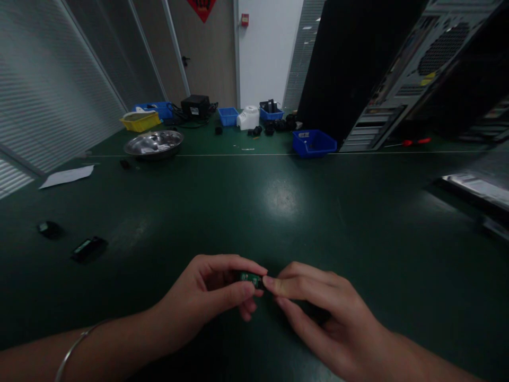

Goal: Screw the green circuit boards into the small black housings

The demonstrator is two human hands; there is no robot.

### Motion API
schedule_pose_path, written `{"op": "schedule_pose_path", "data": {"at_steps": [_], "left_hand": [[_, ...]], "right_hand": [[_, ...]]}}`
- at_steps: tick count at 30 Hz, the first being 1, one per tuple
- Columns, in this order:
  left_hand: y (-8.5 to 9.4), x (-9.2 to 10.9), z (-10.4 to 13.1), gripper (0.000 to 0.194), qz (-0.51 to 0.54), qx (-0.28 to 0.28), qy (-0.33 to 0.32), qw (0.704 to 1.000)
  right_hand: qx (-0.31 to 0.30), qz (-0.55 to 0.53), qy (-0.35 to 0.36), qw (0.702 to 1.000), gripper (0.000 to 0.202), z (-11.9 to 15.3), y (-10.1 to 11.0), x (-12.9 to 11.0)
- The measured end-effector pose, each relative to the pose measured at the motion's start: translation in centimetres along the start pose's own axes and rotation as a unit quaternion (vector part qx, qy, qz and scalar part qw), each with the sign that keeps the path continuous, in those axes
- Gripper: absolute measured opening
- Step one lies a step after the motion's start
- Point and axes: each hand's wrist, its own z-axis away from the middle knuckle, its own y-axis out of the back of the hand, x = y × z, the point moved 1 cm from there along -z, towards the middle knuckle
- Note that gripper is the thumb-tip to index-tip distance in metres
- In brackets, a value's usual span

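Near the front of the green table, my left hand [217, 289] grips a small green circuit board [250, 277] between thumb and fingers. Its right end carries a dark part, partly covered by fingertips. My right hand [318, 302] is closed against that end, thumb and fingers pinching it. Whether the right fingers hold the board itself or a separate small piece cannot be made out. Off to the left on the table lie two small dark pieces: a black block with a greenish face [89, 248] and a smaller black part [49, 229].
A shiny metal bowl [154, 144] stands at the back left, beside a yellow bin [140, 122]. A blue bin [314, 144] sits back right, before a tall black computer case [345, 69]. A flat metal-topped device [479, 188] lies at the right edge, white paper [67, 176] at the left.
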Motion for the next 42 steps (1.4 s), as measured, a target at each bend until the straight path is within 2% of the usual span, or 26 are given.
{"op": "schedule_pose_path", "data": {"at_steps": [5, 10, 15, 21, 25, 28, 33, 37, 42], "left_hand": [[0.5, -0.2, -0.1, 0.016, -0.024, 0.012, -0.03, 0.999], [0.7, -0.1, -0.2, 0.014, -0.028, 0.012, -0.037, 0.999], [1.0, -0.4, -0.1, 0.012, -0.03, 0.005, -0.04, 0.999], [1.2, -0.4, 0.0, 0.009, -0.036, 0.019, -0.035, 0.999], [1.2, -0.3, 0.1, 0.007, -0.036, 0.027, -0.041, 0.998], [1.1, -0.3, 0.0, 0.007, -0.035, 0.012, -0.045, 0.998], [0.6, 0.0, -0.2, 0.026, -0.031, -0.005, -0.043, 0.999], [0.2, 0.4, -0.3, 0.017, -0.055, -0.034, -0.038, 0.997], [0.3, 0.5, -0.4, 0.018, -0.06, -0.027, -0.047, 0.997]], "right_hand": [[0.02, -0.005, -0.002, 1.0, 0.035, 0.0, 0.2, 0.3], [0.009, -0.005, -0.002, 1.0, 0.041, 0.0, 0.2, 0.4], [0.048, 0.032, 0.019, 0.998, 0.049, 0.2, 0.1, 0.3], [0.045, 0.018, -0.03, 0.998, 0.04, 0.4, 0.2, 0.8], [0.051, 0.027, -0.027, 0.998, 0.042, 0.6, 0.2, 0.7], [0.046, 0.022, -0.031, 0.998, 0.042, 0.3, 0.2, 0.7], [0.044, 0.006, -0.028, 0.999, 0.043, 0.0, 0.2, 0.8], [0.032, 0.021, -0.011, 0.999, 0.052, 0.2, 0.3, 0.3], [-0.005, 0.038, 0.003, 0.999, 0.055, 0.2, 0.5, -0.3]]}}
